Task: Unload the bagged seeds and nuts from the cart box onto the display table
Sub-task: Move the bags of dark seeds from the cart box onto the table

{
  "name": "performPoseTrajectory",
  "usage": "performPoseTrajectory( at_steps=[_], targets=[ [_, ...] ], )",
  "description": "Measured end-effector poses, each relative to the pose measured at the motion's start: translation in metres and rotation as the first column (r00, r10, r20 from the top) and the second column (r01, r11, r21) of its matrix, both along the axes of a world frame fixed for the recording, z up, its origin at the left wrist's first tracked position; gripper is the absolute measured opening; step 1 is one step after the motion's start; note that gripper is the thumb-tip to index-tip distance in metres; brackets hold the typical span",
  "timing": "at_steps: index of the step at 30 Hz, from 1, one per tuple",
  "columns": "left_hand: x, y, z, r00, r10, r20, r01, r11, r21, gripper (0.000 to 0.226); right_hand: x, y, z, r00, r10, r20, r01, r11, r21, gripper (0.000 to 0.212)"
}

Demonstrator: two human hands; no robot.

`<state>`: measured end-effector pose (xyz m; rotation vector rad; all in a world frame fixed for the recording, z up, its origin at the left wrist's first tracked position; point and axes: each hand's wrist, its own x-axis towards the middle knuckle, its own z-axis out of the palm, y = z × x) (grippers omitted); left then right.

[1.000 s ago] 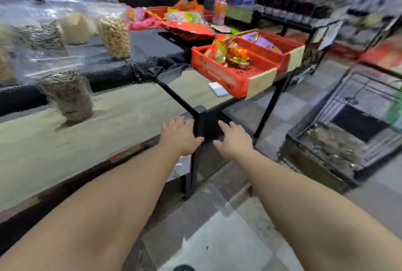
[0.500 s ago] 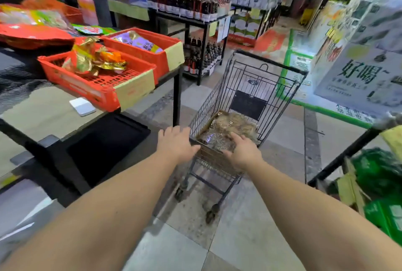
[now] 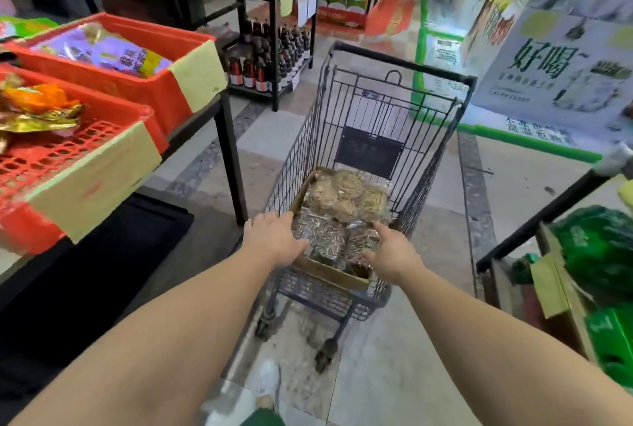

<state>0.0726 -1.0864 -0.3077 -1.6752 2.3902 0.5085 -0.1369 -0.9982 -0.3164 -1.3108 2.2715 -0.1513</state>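
Observation:
A wire shopping cart stands on the tiled floor ahead of me. Inside it sits an open cardboard box holding clear bags of seeds and nuts: a bag of striped sunflower seeds at the near end and a bag of pale nuts behind it. My left hand reaches over the box's near left corner, fingers spread, beside the sunflower seed bag. My right hand hovers at the box's near right side, fingers apart. Neither hand holds anything. The display table edge shows at the left.
Two red plastic crates with snack packets sit on the table at left. A dark shelf of bottles stands behind. A printed carton stack is at right, and a box of green packets at the lower right.
My view swung from the display table to the cart. Both hands have moved forward and now reach over the near end of the box.

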Motion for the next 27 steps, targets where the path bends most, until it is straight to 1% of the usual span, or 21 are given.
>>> performPoseTrajectory(
  at_steps=[5,8,10,14,17,20,22,24,27],
  targets=[
    [-0.020,-0.082,-0.021,0.998,-0.056,0.016,0.054,0.995,0.087,0.075,-0.021,-0.066,-0.027,0.992,-0.113,0.061,0.110,0.992,0.056,0.072],
    [-0.032,-0.126,-0.035,0.996,-0.089,0.024,0.084,0.986,0.143,0.078,-0.026,-0.094,-0.049,0.984,-0.164,0.068,0.158,0.983,0.096,0.072],
    [-0.040,-0.144,-0.048,0.995,-0.097,0.024,0.092,0.979,0.182,0.079,-0.027,-0.103,-0.061,0.978,-0.194,0.075,0.182,0.973,0.144,0.072],
    [-0.053,-0.163,-0.078,0.997,-0.075,-0.012,0.076,0.957,0.280,0.078,-0.034,-0.113,-0.085,0.957,-0.270,0.110,0.246,0.950,0.190,0.071],
    [-0.063,-0.171,-0.101,1.000,-0.014,-0.019,0.020,0.929,0.369,0.079,-0.045,-0.117,-0.104,0.935,-0.326,0.139,0.289,0.928,0.233,0.073],
    [-0.072,-0.181,-0.129,0.994,0.108,-0.018,-0.088,0.886,0.456,0.080,-0.056,-0.124,-0.128,0.897,-0.415,0.151,0.365,0.889,0.276,0.074],
    [-0.077,-0.186,-0.147,0.979,0.205,-0.019,-0.167,0.845,0.508,0.080,-0.064,-0.130,-0.148,0.849,-0.500,0.169,0.441,0.848,0.292,0.076],
    [-0.081,-0.192,-0.168,0.965,0.264,0.005,-0.225,0.813,0.537,0.081,-0.071,-0.135,-0.169,0.808,-0.561,0.181,0.496,0.813,0.306,0.079],
    [-0.088,-0.200,-0.204,0.942,0.331,0.050,-0.306,0.790,0.531,0.079,-0.080,-0.140,-0.201,0.719,-0.662,0.211,0.586,0.741,0.329,0.083]
  ],
)
